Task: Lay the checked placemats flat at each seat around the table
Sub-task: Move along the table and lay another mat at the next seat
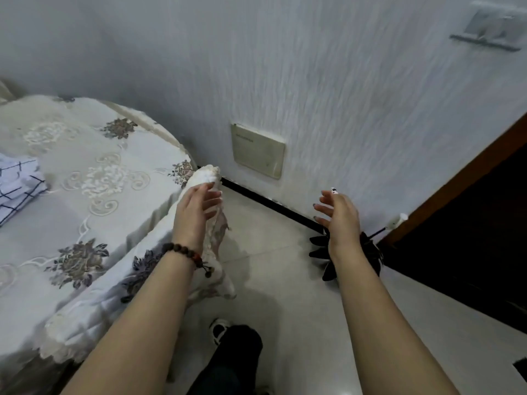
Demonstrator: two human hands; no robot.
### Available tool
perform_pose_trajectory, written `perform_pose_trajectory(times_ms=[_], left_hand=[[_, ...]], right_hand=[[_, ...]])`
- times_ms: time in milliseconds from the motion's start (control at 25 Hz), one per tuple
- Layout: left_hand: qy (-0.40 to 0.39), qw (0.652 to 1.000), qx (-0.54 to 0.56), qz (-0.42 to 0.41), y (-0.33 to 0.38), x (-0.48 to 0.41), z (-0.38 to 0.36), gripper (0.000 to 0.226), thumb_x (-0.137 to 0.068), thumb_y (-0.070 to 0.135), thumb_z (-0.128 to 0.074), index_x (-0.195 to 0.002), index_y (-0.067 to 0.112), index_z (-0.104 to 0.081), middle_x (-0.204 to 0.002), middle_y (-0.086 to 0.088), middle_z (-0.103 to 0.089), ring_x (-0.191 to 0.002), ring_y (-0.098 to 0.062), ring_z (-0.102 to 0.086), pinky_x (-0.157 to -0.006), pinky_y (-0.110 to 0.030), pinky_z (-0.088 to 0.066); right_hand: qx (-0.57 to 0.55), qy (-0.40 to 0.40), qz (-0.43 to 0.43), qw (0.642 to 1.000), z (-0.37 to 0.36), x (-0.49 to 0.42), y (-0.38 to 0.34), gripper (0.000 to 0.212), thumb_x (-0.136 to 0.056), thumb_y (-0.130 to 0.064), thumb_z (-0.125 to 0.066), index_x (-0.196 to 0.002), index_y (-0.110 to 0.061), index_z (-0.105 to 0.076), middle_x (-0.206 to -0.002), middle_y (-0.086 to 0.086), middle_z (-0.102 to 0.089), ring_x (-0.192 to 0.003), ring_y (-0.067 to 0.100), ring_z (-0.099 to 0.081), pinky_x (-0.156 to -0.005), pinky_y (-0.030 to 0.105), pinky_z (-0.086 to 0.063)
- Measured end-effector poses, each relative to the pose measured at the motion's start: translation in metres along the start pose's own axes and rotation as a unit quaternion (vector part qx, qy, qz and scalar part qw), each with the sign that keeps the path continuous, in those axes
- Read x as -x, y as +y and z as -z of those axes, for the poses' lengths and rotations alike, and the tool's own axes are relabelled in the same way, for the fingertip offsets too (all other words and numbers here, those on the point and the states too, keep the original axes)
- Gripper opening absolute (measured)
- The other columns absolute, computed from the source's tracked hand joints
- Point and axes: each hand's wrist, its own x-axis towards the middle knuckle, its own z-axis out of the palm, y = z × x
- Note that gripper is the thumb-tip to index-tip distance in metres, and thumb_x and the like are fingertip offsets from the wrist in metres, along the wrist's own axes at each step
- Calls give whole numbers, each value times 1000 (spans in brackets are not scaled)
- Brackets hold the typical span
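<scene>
Folded checked placemats point(17, 186) lie far left on the counter point(85, 178). Both hands are empty, fingers spread; left hand point(194, 212) is nearer than right hand point(339, 215).

A single head-worn wide-angle view looks forward and steeply down past both bare forearms, near the round lace-covered worktop point(85, 172) at left, facing a white textured wall point(328, 95) and pale tiled floor point(285, 266) (edges bend noticeably).
</scene>
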Motion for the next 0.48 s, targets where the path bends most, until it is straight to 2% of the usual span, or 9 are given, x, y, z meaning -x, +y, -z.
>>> perform_pose_trajectory(times_ms=[160,280,480], left_hand=[[58,997,51,-2,22,-33,31,19,-95,24,-47,-96,18,-65,-97,-11,-66,-94,-23,-63,-78,-36,-50],[121,990,65,-23,37,-63,70,19,-96,23,-46,-99,16,-64,-99,-11,-66,-95,-22,-63,-81,-38,-50],[251,962,92,-47,65,-114,158,20,-94,25,-47,-99,18,-64,-99,-9,-68,-96,-22,-64,-84,-39,-49]], right_hand=[[9,-78,7,997,-71,-25,-11,21,-95,-30,-46,-89,-18,-63,-99,5,-62,-91,20,-64,-79,37,-51],[28,-152,21,988,-148,-44,-16,21,-93,-31,-48,-88,-19,-65,-100,6,-64,-87,18,-63,-71,33,-50],[44,-280,27,959,-298,-55,-26,19,-94,-23,-47,-83,-18,-62,-88,3,-61,-79,17,-59,-68,32,-44]])
